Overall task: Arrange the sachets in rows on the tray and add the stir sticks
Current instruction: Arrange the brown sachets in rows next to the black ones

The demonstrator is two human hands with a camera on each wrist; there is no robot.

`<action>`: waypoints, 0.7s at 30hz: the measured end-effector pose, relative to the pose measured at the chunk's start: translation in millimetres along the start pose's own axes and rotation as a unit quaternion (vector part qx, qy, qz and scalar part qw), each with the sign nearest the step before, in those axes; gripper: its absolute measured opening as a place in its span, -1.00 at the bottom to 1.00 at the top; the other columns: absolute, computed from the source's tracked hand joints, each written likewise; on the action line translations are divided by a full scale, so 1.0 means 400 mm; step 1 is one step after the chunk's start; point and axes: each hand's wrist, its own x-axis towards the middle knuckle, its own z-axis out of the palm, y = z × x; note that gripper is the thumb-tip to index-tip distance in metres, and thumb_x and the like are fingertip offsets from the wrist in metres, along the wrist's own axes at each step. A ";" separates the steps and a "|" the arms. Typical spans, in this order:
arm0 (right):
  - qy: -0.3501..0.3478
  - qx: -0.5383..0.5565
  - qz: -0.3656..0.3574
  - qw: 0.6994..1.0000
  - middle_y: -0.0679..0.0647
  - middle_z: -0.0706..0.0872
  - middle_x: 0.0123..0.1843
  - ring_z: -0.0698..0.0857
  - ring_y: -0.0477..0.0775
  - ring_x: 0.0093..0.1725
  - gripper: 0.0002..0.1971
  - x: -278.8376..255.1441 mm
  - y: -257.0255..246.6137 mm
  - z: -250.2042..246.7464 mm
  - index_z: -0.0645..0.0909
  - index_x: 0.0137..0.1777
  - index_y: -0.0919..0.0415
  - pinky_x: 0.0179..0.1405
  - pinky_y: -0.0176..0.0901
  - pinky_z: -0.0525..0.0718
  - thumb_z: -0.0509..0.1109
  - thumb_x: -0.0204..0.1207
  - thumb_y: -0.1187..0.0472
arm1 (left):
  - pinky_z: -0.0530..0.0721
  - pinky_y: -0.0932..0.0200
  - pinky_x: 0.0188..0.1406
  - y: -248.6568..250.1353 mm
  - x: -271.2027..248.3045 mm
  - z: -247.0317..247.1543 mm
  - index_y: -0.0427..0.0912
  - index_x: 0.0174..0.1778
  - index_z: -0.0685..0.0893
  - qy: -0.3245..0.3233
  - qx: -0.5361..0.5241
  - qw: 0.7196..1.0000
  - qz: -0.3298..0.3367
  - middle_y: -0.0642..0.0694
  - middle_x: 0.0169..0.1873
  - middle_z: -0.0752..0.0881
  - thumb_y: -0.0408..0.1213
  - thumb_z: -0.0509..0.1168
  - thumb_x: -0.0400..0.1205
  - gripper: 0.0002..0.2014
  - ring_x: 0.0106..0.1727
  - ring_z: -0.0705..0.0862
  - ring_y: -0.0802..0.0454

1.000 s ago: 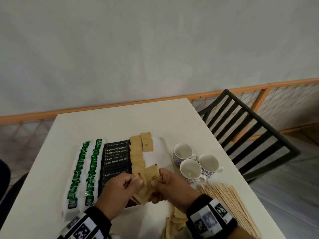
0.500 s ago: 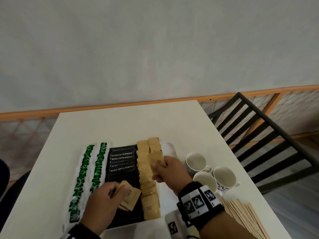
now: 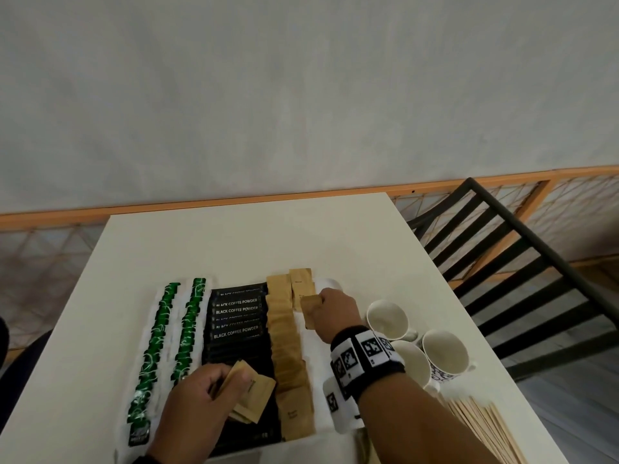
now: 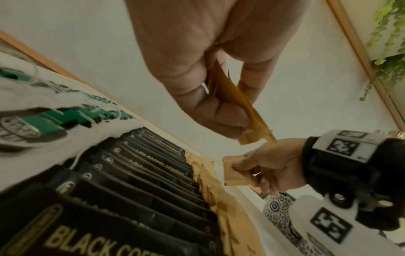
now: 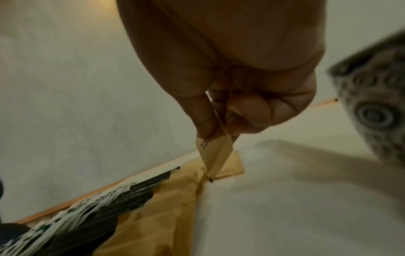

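Note:
A white tray (image 3: 330,283) on the table carries rows of sachets: two green-and-white rows (image 3: 160,333), a black coffee row (image 3: 236,324) and a brown row (image 3: 284,336). A second brown row (image 3: 301,284) stands started at the tray's far end. My right hand (image 3: 330,313) pinches one brown sachet (image 3: 310,309) (image 5: 215,152) just behind that started row. My left hand (image 3: 204,400) grips a small stack of brown sachets (image 3: 253,396) (image 4: 247,112) above the near end of the black row. Wooden stir sticks (image 3: 485,426) lie on the table at the near right.
Three patterned white cups (image 3: 388,318) stand on the table right of the tray, close to my right wrist. A black slatted chair (image 3: 522,262) stands off the table's right edge. The table's far half (image 3: 251,242) runs to a wall.
My right hand took one brown sachet from the stack and carried it away to the tray's far end. The left hand drew back toward me with the rest of the stack.

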 end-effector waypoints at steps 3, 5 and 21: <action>-0.017 -0.002 0.039 0.999 0.13 0.68 0.20 0.66 0.13 0.19 -0.80 0.052 0.001 0.032 0.58 0.18 0.26 -0.08 -0.22 0.49 0.20 0.64 0.29 | 0.55 0.11 -0.27 0.002 0.004 0.001 0.08 -0.39 0.80 0.010 -0.014 1.000 -0.008 -0.15 -0.35 0.73 -0.09 0.42 0.55 -0.82 -0.25 0.68 -0.05; -0.018 -0.008 0.046 0.999 0.11 0.68 0.21 0.66 0.11 0.14 -0.76 0.078 0.004 0.053 0.57 0.25 0.25 -0.11 -0.22 0.49 0.23 0.63 0.28 | 0.55 0.10 -0.27 0.002 0.006 -0.002 0.17 -0.43 0.77 0.007 -0.023 1.000 -0.013 -0.10 -0.38 0.72 -0.07 0.42 0.54 -0.80 -0.27 0.67 -0.04; 0.021 0.027 0.066 0.997 -0.06 0.62 -0.20 0.62 -0.07 -0.20 -0.92 0.129 0.019 0.105 0.53 -0.14 0.09 -0.29 -0.30 0.61 0.39 0.52 0.20 | 0.59 0.08 -0.20 -0.010 0.031 0.005 0.10 -0.40 0.78 -0.014 -0.045 0.998 -0.035 -0.25 -0.32 0.73 -0.10 0.42 0.55 -0.81 -0.25 0.70 -0.12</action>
